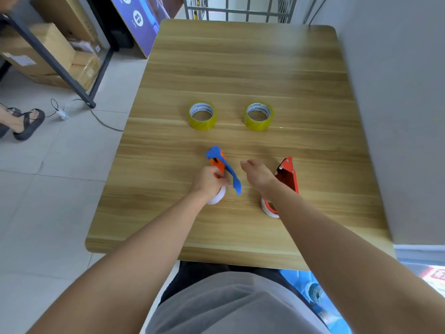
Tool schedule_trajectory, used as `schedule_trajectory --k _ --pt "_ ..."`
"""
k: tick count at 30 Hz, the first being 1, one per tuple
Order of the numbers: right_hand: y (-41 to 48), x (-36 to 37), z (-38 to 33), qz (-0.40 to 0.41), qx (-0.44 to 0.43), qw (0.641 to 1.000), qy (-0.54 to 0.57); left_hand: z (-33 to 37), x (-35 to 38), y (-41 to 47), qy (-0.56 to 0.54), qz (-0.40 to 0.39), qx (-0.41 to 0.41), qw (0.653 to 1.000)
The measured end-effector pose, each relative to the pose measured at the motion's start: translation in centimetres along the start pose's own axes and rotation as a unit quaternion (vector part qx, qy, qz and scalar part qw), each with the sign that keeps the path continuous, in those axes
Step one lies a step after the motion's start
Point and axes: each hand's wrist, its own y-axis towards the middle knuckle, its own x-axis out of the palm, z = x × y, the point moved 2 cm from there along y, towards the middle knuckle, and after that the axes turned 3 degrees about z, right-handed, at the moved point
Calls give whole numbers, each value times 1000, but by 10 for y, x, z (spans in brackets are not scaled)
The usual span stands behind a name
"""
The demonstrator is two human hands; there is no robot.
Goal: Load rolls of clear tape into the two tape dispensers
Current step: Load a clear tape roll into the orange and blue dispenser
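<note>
Two yellowish clear tape rolls lie flat side by side on the wooden table (240,68), the left roll (202,115) and the right roll (258,116). Nearer to me lies an orange dispenser with a blue handle (225,169); my left hand (209,180) grips its body, hiding most of its white roller. A second, red dispenser (287,175) lies to the right, its white roller partly hidden under my right forearm. My right hand (257,173) hovers between the two dispensers, fingers loosely apart, holding nothing.
A grey wall (397,116) runs along the table's right edge. On the left stand a metal shelf with cardboard boxes (48,51) and a cable on the tiled floor. Another person's sandalled feet (21,124) are at far left. A wire rack stands behind the table.
</note>
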Motion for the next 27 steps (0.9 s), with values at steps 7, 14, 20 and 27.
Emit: schedule_trajectory --k 7,14,20,27 --pt "-3 14 -19 -97 34 979 179 29 -30 -7 -80 45 85 992" --pt "-6 16 -65 -143 -36 949 278 52 -76 -8 -91 71 170 979" --pt "-13 29 -88 -159 -104 926 327 57 -115 -1 -105 66 159 979" --pt "-18 46 -96 -142 -138 929 313 60 -124 -3 54 139 188 971"
